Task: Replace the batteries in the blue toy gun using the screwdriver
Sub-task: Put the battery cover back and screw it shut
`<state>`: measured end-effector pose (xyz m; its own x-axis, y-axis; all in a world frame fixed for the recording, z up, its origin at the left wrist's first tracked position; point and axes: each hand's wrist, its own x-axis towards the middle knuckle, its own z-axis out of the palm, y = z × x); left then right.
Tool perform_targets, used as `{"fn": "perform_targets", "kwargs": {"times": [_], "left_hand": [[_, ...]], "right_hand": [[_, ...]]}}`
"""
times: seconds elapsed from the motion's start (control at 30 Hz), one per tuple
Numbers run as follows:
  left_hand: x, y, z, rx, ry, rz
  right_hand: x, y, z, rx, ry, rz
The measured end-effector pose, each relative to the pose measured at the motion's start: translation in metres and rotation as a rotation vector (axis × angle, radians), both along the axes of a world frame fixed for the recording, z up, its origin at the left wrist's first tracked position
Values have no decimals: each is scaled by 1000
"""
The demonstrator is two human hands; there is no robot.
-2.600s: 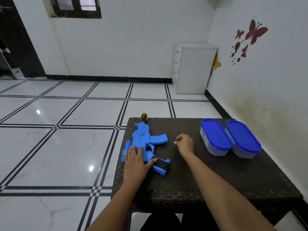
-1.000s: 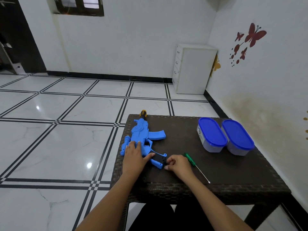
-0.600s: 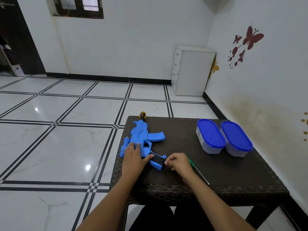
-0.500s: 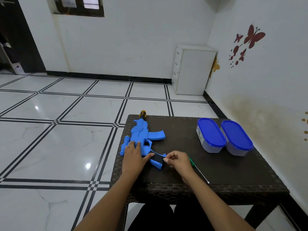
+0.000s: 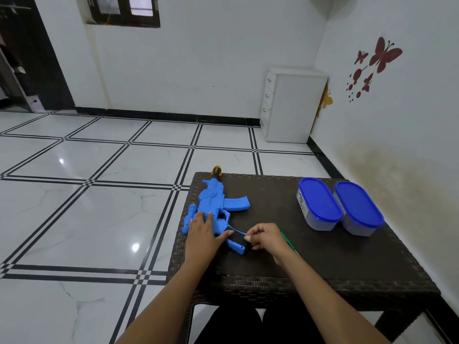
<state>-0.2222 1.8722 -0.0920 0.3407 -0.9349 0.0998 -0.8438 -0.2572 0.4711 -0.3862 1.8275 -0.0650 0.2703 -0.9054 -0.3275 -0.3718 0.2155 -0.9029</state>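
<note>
Left hand (image 5: 201, 233) lies flat with straight fingers pressed on the rear body of the blue toy gun (image 5: 214, 211), thumb spread toward the grip. Right hand (image 5: 267, 238) is curled, its thumb and forefinger pinching at the black end of the gun's stock; what exactly sits between the fingertips is too small to tell.

By count: one toy gun, one screwdriver, two containers, two hands.

The gun lies on its side along the left part of the dark woven bench (image 5: 335, 264). Its long axis runs away from the person, leaning slightly left to right as it goes: the yellow and black muzzle points to the far edge of the bench and just overhangs it, while the stock end sits nearest the person. The curved magazine sticks out to the right, and a small scope tube lies on the left side beside the left hand.

The screwdriver (image 5: 285, 238), green-handled, lies on the bench just right of the right hand, mostly hidden behind it.

Two clear containers with blue lids (image 5: 319, 203) stand touching side by side near the right edge of the bench, well apart from the gun.

On the tiled floor beyond, a white drawer unit (image 5: 290, 105) stands against the wall.
</note>
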Motion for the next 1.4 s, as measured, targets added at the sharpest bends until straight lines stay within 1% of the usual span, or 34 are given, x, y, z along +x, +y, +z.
{"fn": "perform_targets", "kwargs": {"times": [0.13,0.4,0.6,0.7,0.77,0.9,0.93,1.0,1.03,1.07,1.1,1.13,1.17,1.23,1.27,1.3,1.33,1.37,1.4], "left_hand": [[-1,0,0,6,-3,-2],[-1,0,0,17,16,3],[-1,0,0,5,7,3],[-1,0,0,-2,0,5],[-1,0,0,-5,-2,0],[0,0,-1,1,-8,7],[0,0,-1,0,-7,6],[0,0,-1,0,-3,4],[0,0,-1,0,1,2],[1,-1,-1,-3,6,-1],[1,-1,-2,-7,7,-4],[1,-1,-2,-9,6,-6],[1,0,-2,-10,3,-8],[1,0,-2,-12,-5,-3],[1,0,-1,-8,-19,-7],[1,0,-1,3,-40,-16],[1,0,0,17,-65,-30],[1,0,0,38,-86,-45],[0,1,1,60,-101,-55]], "right_hand": [[-2,0,0,-1,28,51],[-6,3,-3,80,-92,49],[-10,9,-6,-48,-85,86],[-6,11,-9,-77,-72,31],[-3,9,-8,-60,-59,-22],[-1,6,-1,101,-74,-53],[-3,5,0,115,-79,-68],[-8,1,1,37,-68,-148],[-13,-1,1,-63,2,-206],[-19,-5,3,-205,175,-227],[-26,-8,5,-350,417,-187],[-32,-10,6,-456,649,-91],[-36,-11,6,-497,820,21],[-36,-8,9,-437,1025,212],[-34,-6,10,-412,1097,281],[-32,-5,10,-413,1129,320],[-31,-4,12,-425,1110,321],[-32,-6,16,-428,1031,275],[-34,-8,22,-419,877,180]]}}
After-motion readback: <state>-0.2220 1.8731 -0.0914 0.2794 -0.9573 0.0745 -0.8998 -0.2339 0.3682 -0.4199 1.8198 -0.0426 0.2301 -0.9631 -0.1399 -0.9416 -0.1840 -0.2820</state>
